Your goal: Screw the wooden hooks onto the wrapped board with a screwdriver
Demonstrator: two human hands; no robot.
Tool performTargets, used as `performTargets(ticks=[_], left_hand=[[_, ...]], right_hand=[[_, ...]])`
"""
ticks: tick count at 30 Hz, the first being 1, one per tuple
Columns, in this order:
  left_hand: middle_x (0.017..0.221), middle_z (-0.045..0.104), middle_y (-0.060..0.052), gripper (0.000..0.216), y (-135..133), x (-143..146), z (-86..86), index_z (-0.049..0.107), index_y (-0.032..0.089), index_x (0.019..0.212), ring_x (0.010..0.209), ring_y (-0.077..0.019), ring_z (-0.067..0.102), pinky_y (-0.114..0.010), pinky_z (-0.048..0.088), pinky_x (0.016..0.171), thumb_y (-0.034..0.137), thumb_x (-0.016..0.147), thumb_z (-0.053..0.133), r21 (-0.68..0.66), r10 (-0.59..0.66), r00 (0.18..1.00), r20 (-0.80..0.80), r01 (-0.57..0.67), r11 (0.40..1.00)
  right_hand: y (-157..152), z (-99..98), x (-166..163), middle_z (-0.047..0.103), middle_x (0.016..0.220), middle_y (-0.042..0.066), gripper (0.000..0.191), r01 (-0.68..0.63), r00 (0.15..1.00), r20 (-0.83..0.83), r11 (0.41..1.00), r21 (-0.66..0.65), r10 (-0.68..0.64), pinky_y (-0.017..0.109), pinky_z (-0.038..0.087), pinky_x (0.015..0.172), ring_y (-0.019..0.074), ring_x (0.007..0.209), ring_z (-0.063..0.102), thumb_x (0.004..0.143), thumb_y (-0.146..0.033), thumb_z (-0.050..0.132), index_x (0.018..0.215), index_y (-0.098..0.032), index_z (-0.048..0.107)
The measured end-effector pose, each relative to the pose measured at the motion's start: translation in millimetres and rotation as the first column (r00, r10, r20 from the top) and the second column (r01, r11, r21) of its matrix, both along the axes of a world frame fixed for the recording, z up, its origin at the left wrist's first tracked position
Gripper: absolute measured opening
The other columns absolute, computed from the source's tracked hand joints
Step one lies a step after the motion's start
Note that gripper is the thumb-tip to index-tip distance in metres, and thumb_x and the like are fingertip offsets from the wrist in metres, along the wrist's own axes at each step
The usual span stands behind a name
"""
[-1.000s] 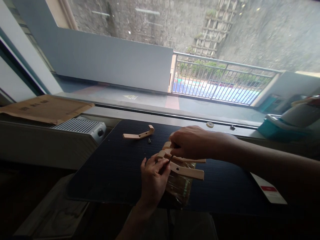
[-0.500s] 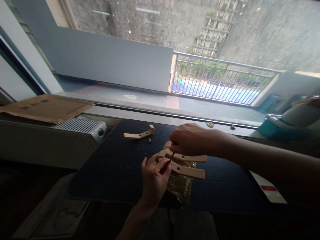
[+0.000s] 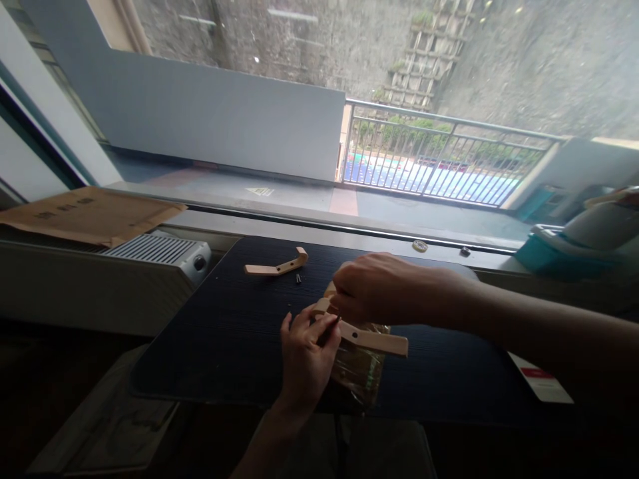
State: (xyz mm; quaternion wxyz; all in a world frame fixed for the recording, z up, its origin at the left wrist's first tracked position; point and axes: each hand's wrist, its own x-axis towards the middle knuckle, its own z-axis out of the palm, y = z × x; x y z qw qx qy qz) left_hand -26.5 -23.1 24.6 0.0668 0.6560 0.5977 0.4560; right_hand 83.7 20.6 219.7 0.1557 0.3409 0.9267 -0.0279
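On a dark table top [image 3: 224, 332] my left hand [image 3: 305, 356] is closed, pinching a small dark screw against a light wooden hook piece [image 3: 372, 340]. My right hand [image 3: 379, 287] is closed over the wooden hook pieces stacked just behind it, hiding most of them. They rest on a crinkled clear plastic bag [image 3: 357, 376] near the table's front edge. Another wooden hook [image 3: 277, 265] lies alone at the back left, with a small dark screw [image 3: 298, 279] beside it.
A white radiator [image 3: 160, 251] and flat cardboard [image 3: 84, 214] sit to the left. On the window sill lie a small ring [image 3: 419, 246] and a dark knob [image 3: 464, 251]. A teal and white object [image 3: 569, 243] stands at the right; a white card [image 3: 542, 386] lies on the table's right side.
My right hand has come down lower over the stacked wooden pieces, covering the upper one. The left hand has stayed where it was.
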Motion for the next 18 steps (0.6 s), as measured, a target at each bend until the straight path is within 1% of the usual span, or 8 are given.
performTargets(ticks=[3, 6, 8, 10, 12, 15, 17, 18], left_hand=[[0.098, 0.067, -0.005, 0.013, 0, 0, -0.6, 0.070, 0.025, 0.087, 0.095, -0.0229, 0.062, -0.055, 0.029, 0.101, 0.024, 0.080, 0.059, 0.008, -0.001, 1.000, -0.009, 0.001, 1.000], [0.099, 0.068, -0.005, 0.012, 1, 0, -0.4, 0.069, 0.025, 0.086, 0.096, -0.0226, 0.062, -0.055, 0.029, 0.101, 0.024, 0.081, 0.059, 0.015, -0.002, 1.000, -0.008, 0.002, 1.000], [0.099, 0.068, -0.005, 0.012, 1, 0, -0.5, 0.069, 0.025, 0.086, 0.097, -0.0230, 0.062, -0.054, 0.030, 0.100, 0.024, 0.081, 0.059, 0.017, -0.001, 1.000, -0.010, 0.001, 1.000], [0.099, 0.068, -0.005, 0.011, 1, 0, -0.9, 0.069, 0.025, 0.086, 0.097, -0.0236, 0.062, -0.055, 0.030, 0.100, 0.024, 0.080, 0.059, 0.014, 0.000, 1.000, -0.014, 0.000, 1.000], [0.098, 0.068, -0.005, 0.011, 1, 0, -1.2, 0.069, 0.025, 0.085, 0.098, -0.0239, 0.062, -0.055, 0.030, 0.100, 0.024, 0.080, 0.060, 0.015, 0.006, 1.000, -0.016, -0.006, 1.000], [0.099, 0.068, -0.004, 0.011, 0, 0, -1.3, 0.069, 0.026, 0.086, 0.098, -0.0235, 0.061, -0.054, 0.029, 0.101, 0.025, 0.080, 0.060, 0.014, 0.011, 1.000, -0.014, -0.010, 1.000], [0.101, 0.067, -0.004, 0.012, 0, 0, -1.2, 0.069, 0.026, 0.087, 0.098, -0.0231, 0.061, -0.054, 0.029, 0.101, 0.024, 0.080, 0.059, 0.007, 0.003, 1.000, -0.016, -0.003, 1.000], [0.102, 0.067, -0.004, 0.012, 0, 0, -1.2, 0.069, 0.026, 0.087, 0.098, -0.0230, 0.061, -0.054, 0.029, 0.101, 0.024, 0.080, 0.059, 0.005, 0.001, 1.000, -0.017, -0.001, 1.000]], right_hand=[[3, 7.1, 1, 0.058, 0.063, 0.002, 0.022, 0.032, 0.999, 0.022, 0.999, -0.008, -0.032, 0.025, 0.025, 0.049, 0.0084, 0.050, 0.042, 0.086, -0.026, 0.052, 0.074, -0.013, 0.065], [4, 16.8, 3, 0.059, 0.065, 0.000, 0.010, -0.054, 0.998, 0.014, 0.998, -0.039, 0.055, 0.025, 0.026, 0.051, 0.0082, 0.052, 0.043, 0.080, -0.019, 0.057, 0.077, -0.015, 0.066], [5, 18.5, 3, 0.059, 0.063, -0.001, 0.012, -0.094, 0.996, 0.003, 0.994, -0.054, 0.094, 0.024, 0.026, 0.050, 0.0081, 0.052, 0.043, 0.081, -0.015, 0.055, 0.076, -0.016, 0.066], [7, 14.1, 4, 0.058, 0.062, 0.000, 0.017, -0.102, 0.995, -0.013, 0.992, -0.073, 0.101, 0.024, 0.026, 0.050, 0.0082, 0.052, 0.043, 0.083, -0.014, 0.051, 0.075, -0.015, 0.065], [10, 5.5, 5, 0.059, 0.065, 0.001, 0.019, -0.082, 0.994, -0.074, 0.993, -0.086, 0.076, 0.024, 0.027, 0.051, 0.0084, 0.053, 0.043, 0.085, -0.018, 0.048, 0.076, -0.014, 0.065], [16, -4.7, 9, 0.060, 0.067, 0.002, 0.026, 0.023, 0.987, -0.158, 0.999, -0.041, -0.030, 0.025, 0.027, 0.051, 0.0088, 0.053, 0.042, 0.087, -0.029, 0.045, 0.077, -0.014, 0.064], [18, -3.4, 10, 0.060, 0.067, 0.003, 0.029, 0.061, 0.990, -0.130, 0.998, -0.024, -0.063, 0.025, 0.027, 0.051, 0.0092, 0.053, 0.042, 0.087, -0.034, 0.046, 0.078, -0.014, 0.065], [17, -0.3, 10, 0.060, 0.068, 0.002, 0.027, 0.043, 0.994, -0.102, 0.998, -0.035, -0.046, 0.025, 0.027, 0.052, 0.0093, 0.053, 0.043, 0.086, -0.033, 0.048, 0.079, -0.015, 0.066]])
